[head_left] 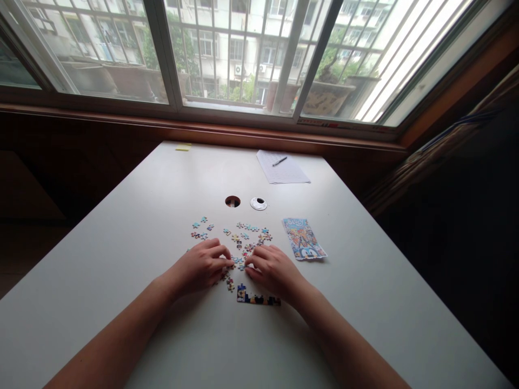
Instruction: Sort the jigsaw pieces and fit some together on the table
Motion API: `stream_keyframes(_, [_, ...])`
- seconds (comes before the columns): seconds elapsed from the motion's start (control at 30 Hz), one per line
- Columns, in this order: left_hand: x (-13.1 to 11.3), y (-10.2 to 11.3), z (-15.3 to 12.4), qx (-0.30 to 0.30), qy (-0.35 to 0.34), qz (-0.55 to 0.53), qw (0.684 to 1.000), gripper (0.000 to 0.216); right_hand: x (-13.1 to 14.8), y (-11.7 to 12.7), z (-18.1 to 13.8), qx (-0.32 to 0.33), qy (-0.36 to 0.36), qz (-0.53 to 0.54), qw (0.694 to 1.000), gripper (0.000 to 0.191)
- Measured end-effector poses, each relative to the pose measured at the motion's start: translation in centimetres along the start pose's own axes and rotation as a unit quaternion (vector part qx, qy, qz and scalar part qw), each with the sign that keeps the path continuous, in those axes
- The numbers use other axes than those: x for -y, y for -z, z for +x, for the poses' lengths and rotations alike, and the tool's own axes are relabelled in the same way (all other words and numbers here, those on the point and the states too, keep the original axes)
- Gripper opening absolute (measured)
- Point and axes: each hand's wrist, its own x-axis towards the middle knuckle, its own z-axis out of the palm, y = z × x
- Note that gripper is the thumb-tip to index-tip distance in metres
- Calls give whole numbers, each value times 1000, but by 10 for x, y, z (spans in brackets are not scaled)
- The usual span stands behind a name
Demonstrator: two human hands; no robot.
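Observation:
Both hands are low over a scatter of small jigsaw pieces point(245, 235) on the white table. My left hand point(205, 262) is closed, its thumb and fingertips pinched at the edge of light-blue jigsaw pieces point(236, 260). Facing it, my right hand point(273, 268) has curled fingers pinched on the other side of the same small cluster. The fingers partly hide what each one grips. Just below lies a joined dark strip of jigsaw point(253, 297), its right part under the shadow of my right hand. More loose pieces sit by the left fingers.
A colourful picture sheet point(305, 239) lies right of the pieces. Beyond them are a round cable hole point(232, 201) and its loose cover point(258, 203). Papers point(281, 168) with a pen point(279, 161) rest near the far edge, and yellow tape point(183, 147) marks the far left.

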Motion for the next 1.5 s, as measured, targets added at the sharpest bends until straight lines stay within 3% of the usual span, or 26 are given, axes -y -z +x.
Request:
stream_keyframes(0.43, [0,2,0,-6,-1,-4,1000,33,-8,-1,-4,9,-52,46,998,5])
stream_keyframes(0.87, [2,-1,-2,-1,-3,-11,1000,30,-16,8,-6,22,-74,14,997,3])
stream_keyframes(1.23, [3,-1,-1,-5,-11,-20,1000,33,-24,7,-8,-43,-80,12,996,9])
stream_keyframes(1.5, [8,-2,-3,-97,15,-53,994,31,-23,8,-4,-79,-110,-3,991,19])
